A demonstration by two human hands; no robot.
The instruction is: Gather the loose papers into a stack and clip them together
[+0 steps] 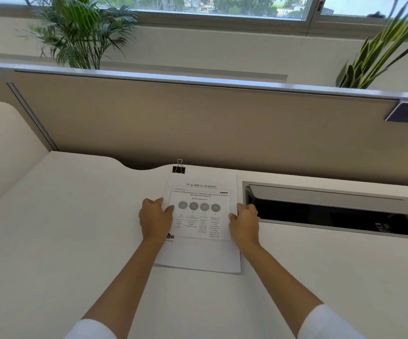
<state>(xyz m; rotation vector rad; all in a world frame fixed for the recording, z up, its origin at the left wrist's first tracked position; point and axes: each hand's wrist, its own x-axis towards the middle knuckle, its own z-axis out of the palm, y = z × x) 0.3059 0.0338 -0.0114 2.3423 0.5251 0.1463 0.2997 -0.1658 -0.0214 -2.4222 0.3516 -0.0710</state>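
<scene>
A stack of white printed papers (199, 241) lies on the white desk (75, 241), its top sheet showing a heading, grey round icons and red text. A black binder clip (178, 168) with silver handles sits on the stack's far left corner. My left hand (155, 220) grips the left edge of the stack, thumb on top of the sheet. My right hand (244, 222) holds the right edge, fingers curled around it. The edges of the sheets look roughly aligned, with a lower sheet showing at the near end.
An open cable hatch (332, 214) with a raised grey lid is set in the desk right of the papers. A beige partition (198, 126) stands behind the desk. Plants (80, 33) and a window lie beyond it.
</scene>
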